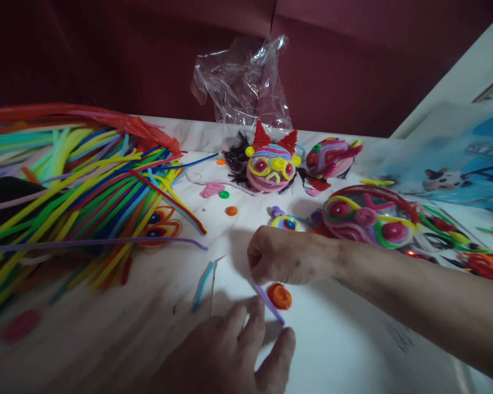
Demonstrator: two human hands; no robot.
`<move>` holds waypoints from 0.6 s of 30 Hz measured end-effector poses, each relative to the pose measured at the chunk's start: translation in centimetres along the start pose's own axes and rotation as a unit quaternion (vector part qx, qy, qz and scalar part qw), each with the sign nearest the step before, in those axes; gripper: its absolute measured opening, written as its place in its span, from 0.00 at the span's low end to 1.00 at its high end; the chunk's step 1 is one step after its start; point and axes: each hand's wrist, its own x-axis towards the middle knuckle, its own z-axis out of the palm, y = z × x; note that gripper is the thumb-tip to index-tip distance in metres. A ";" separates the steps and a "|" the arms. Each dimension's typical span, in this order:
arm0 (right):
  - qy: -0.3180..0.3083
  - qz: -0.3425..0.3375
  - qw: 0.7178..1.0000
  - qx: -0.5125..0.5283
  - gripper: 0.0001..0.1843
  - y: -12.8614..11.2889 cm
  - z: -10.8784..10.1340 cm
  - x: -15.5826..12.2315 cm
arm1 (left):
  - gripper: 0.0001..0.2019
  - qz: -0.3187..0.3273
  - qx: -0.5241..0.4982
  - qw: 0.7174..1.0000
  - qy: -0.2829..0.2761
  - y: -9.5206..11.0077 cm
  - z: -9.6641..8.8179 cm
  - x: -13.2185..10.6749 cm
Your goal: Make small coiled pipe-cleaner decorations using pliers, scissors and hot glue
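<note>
My right hand (285, 255) reaches in from the right and pinches a short purple pipe cleaner (270, 303) that slants down toward the table. An orange coiled disc (280, 296) lies just beside it, under that hand. My left hand (234, 350) lies at the bottom centre, fingers spread, fingertips close to the purple piece without gripping anything. A loose blue pipe cleaner piece (201, 284) lies to the left of both hands.
A big heap of coloured pipe cleaners (78, 186) fills the left of the white table (345, 350). Finished pipe-cleaner faces (271, 164) and a round mask (370, 219) sit beyond, with small coils, a clear plastic bag (244, 82) and a printed sheet (456, 158).
</note>
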 end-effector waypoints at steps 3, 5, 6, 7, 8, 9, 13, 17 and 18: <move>0.015 0.014 0.999 0.042 0.03 0.1 0.2 0.0 | 0.16 -0.012 -0.020 0.999 -0.023 0.0 0.0 0.0; 0.026 0.016 0.998 0.056 0.03 0.1 0.3 0.1 | 0.15 -0.036 -0.028 0.999 -0.027 0.0 -0.1 0.3; 0.032 0.015 0.998 0.060 0.03 0.2 0.4 0.2 | 0.14 -0.036 -0.027 0.999 -0.022 0.0 -0.2 0.5; 0.036 0.015 0.997 0.063 0.03 0.2 0.4 0.2 | 0.14 -0.031 -0.024 0.999 -0.015 0.0 -0.3 0.7; 0.040 0.013 0.997 0.065 0.03 0.3 0.4 0.4 | 0.13 -0.021 -0.021 1.000 -0.006 -0.1 -0.4 0.9; 0.042 0.010 0.997 0.067 0.02 0.3 0.4 0.5 | 0.13 -0.012 -0.017 1.000 0.004 -0.1 -0.5 1.1; 0.024 -0.001 0.998 0.063 0.02 0.5 0.4 0.7 | 0.15 0.004 -0.005 1.000 0.020 -0.3 -0.8 1.5; -0.014 -0.028 0.998 0.052 0.03 0.5 0.5 0.8 | 0.17 0.025 -0.009 1.000 -0.013 -0.5 -1.3 1.5; -0.020 -0.033 0.998 0.049 0.03 0.5 0.6 0.8 | 0.17 0.019 -0.010 1.000 -0.010 -0.5 -1.3 1.5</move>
